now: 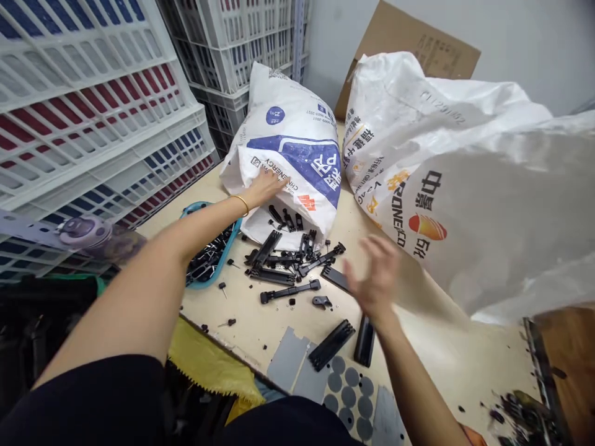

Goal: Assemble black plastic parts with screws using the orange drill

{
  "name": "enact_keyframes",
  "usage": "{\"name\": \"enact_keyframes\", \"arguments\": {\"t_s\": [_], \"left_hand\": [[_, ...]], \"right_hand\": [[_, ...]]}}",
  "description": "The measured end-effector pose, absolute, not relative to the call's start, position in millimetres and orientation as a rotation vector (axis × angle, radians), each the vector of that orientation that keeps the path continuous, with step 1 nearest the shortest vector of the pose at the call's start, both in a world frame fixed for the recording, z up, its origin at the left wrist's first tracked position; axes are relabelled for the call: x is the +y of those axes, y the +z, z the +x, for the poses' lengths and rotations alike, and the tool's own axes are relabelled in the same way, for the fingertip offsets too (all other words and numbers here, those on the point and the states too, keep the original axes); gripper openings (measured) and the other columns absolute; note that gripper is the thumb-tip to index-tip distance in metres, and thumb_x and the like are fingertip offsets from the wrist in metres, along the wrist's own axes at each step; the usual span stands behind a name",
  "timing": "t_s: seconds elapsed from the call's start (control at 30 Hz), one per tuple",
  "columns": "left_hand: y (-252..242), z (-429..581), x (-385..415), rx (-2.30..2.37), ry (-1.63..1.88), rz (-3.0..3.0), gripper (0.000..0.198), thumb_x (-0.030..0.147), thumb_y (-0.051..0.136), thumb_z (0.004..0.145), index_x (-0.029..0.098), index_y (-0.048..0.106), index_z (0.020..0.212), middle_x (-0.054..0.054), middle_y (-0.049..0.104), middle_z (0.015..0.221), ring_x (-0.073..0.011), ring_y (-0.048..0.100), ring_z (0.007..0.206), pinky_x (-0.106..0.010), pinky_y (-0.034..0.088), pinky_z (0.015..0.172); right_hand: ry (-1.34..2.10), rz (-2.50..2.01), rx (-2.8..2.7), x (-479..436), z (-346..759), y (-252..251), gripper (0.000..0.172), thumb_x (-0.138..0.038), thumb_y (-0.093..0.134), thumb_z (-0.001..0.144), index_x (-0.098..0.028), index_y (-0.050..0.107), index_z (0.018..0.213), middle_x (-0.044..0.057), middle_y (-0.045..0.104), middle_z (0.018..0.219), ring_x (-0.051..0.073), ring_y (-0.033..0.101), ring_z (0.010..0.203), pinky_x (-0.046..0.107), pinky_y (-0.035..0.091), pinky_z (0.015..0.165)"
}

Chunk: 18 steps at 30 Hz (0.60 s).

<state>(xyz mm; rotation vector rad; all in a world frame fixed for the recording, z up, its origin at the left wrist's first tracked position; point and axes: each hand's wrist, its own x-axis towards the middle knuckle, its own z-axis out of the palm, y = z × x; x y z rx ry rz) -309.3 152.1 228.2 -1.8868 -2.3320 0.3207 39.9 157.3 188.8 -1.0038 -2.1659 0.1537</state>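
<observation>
My left hand [267,186] lies on the mouth of a white sack [297,130] with blue print, its fingers on the sack's edge; whether they pinch it is hard to tell. Black plastic parts [279,260] spill from the sack's opening onto the table. My right hand [375,275], blurred, hovers over the table to the right of the pile with fingers apart and nothing in them. Below it lie two ribbed black pieces [331,344]. A teal basket [222,257] of small black parts stands partly behind my left forearm.
A large white sack [465,204] fills the right side, with a cardboard box [418,43] behind. Stacked white crates [93,124] rise at left, near a purple-lidded bottle [88,235]. Grey discs [352,376] and sheets lie at the front edge; black bits [525,415] lie lower right.
</observation>
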Motion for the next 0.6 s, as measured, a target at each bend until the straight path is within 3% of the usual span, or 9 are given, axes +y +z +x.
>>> {"name": "enact_keyframes", "arguments": {"t_s": [0.07, 0.13, 0.2, 0.3, 0.4, 0.53, 0.6], "left_hand": [[240.1, -316.8, 178.6, -2.419, 0.15, -1.721, 0.041, 0.003, 0.03, 0.096, 0.002, 0.057, 0.128, -0.023, 0.058, 0.119, -0.0366, 0.051, 0.12, -0.055, 0.041, 0.096], [278.2, -321.0, 220.7, -2.389, -0.01, -1.582, 0.04, 0.008, 0.031, 0.101, 0.008, 0.049, 0.137, -0.018, 0.054, 0.13, -0.0343, 0.048, 0.123, -0.053, 0.041, 0.097], [327.2, -323.7, 264.2, -2.376, -0.159, -1.473, 0.044, 0.008, 0.028, 0.103, 0.015, 0.042, 0.144, -0.014, 0.051, 0.135, -0.0295, 0.047, 0.126, -0.048, 0.042, 0.098], [389.6, -329.1, 304.3, -2.371, -0.452, -1.318, 0.048, 0.006, 0.018, 0.103, 0.015, 0.038, 0.145, -0.01, 0.053, 0.132, -0.0236, 0.053, 0.121, -0.041, 0.043, 0.099], [415.5, -329.7, 296.1, -2.232, -0.772, -1.267, 0.056, 0.012, 0.005, 0.099, 0.014, 0.049, 0.133, -0.004, 0.058, 0.112, -0.0147, 0.058, 0.107, -0.029, 0.044, 0.09], [388.0, -317.1, 232.4, -1.956, -0.898, -1.527, 0.035, 0.003, 0.03, 0.089, 0.005, 0.056, 0.112, -0.006, 0.059, 0.098, -0.0165, 0.058, 0.092, -0.028, 0.044, 0.082], [357.2, -314.1, 197.8, -1.946, -0.984, -1.613, 0.025, 0.0, 0.041, 0.085, 0.009, 0.058, 0.1, -0.005, 0.06, 0.092, -0.0167, 0.06, 0.088, -0.029, 0.045, 0.083]], "right_hand": [[0.582, -1.082, -2.564, 159.8, -13.1, 162.2, 0.078, -0.058, 0.054, 0.079, -0.025, 0.036, 0.148, 0.007, 0.024, 0.15, 0.02, 0.027, 0.144, 0.043, 0.029, 0.129], [0.791, -1.299, -2.562, 185.5, -62.1, 144.7, 0.104, -0.051, 0.066, 0.073, -0.024, 0.015, 0.159, 0.007, 0.004, 0.156, 0.025, 0.01, 0.152, 0.047, 0.02, 0.131], [0.867, -1.383, -2.452, 222.1, -104.7, 140.6, 0.112, -0.049, 0.066, 0.075, -0.027, -0.003, 0.161, 0.008, -0.012, 0.156, 0.029, 0.0, 0.153, 0.052, 0.019, 0.128], [1.063, -1.49, -2.159, 276.7, -156.5, 153.4, 0.122, -0.051, 0.066, 0.075, -0.021, -0.018, 0.159, 0.016, -0.009, 0.155, 0.028, -0.001, 0.154, 0.044, 0.02, 0.13], [1.157, -1.447, -1.991, 321.1, -195.2, 170.5, 0.128, -0.054, 0.067, 0.074, -0.015, -0.022, 0.157, 0.013, -0.005, 0.157, 0.021, 0.002, 0.155, 0.033, 0.017, 0.134], [1.042, -1.344, -2.024, 369.2, -230.8, 179.9, 0.13, -0.05, 0.07, 0.072, -0.013, -0.022, 0.157, 0.009, -0.009, 0.157, 0.019, -0.002, 0.155, 0.031, 0.009, 0.135], [0.898, -1.279, -2.135, 388.6, -242.8, 178.7, 0.127, -0.044, 0.074, 0.069, -0.02, -0.01, 0.16, 0.01, -0.005, 0.157, 0.024, -0.001, 0.155, 0.037, 0.011, 0.134]]}}
